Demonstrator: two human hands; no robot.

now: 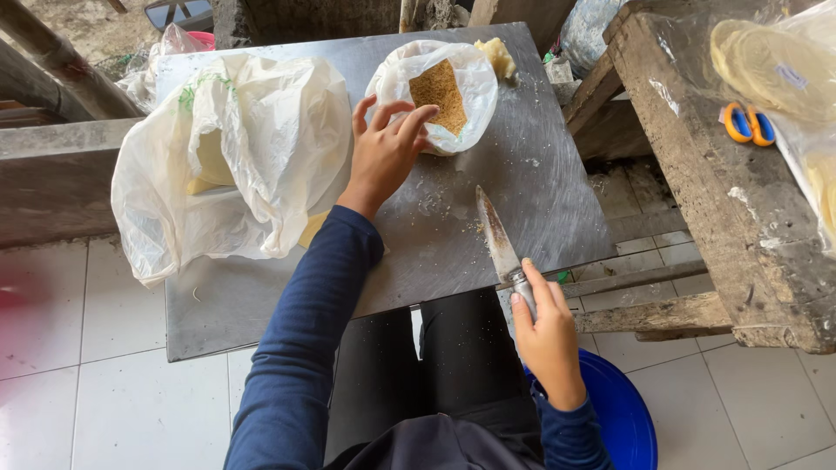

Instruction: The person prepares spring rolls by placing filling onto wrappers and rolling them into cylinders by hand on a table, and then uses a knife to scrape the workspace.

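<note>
Your left hand (pixel 383 152): fingers spread apart, tips touching rim of small white bag (pixel 435 91) holding brown crumbs, just ahead of hand on metal table (pixel 522 183). Your right hand (pixel 547 335): clamped on knife (pixel 501 244) handle, blade pointing forward over table edge. Large white bag (pixel 235 148) just left of left hand.

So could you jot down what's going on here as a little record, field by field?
Left hand: fingers spread, touching the small white bag of brown crumbs
Right hand: grip closed on the knife, blade lying on the table
Surface: grey metal table, scattered with crumbs
Beside left arm: large white plastic bag
Right side: wooden bench with orange scissors
Below: blue basin
</note>
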